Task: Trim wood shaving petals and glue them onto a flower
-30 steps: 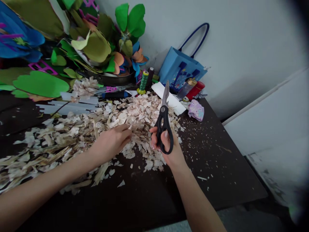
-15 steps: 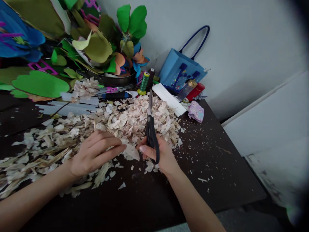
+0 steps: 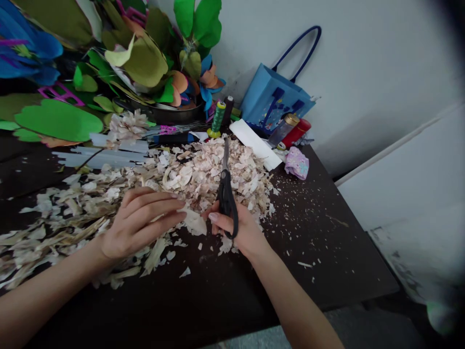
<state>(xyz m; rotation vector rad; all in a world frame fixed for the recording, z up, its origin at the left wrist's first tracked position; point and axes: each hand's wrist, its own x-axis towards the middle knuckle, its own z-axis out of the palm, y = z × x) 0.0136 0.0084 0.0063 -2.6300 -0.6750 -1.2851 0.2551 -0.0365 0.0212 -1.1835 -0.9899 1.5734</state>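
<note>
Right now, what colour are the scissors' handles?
The scissor handles are black, best seen in the head view.

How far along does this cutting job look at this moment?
It looks partway. Done: a large heap of small pale flakes lies on the dark table. In hand: the right hand grips black-handled scissors, blades closed, while a pale piece lies beside the left hand. Left: longer, seemingly uncut strips remain toward the left.
</note>
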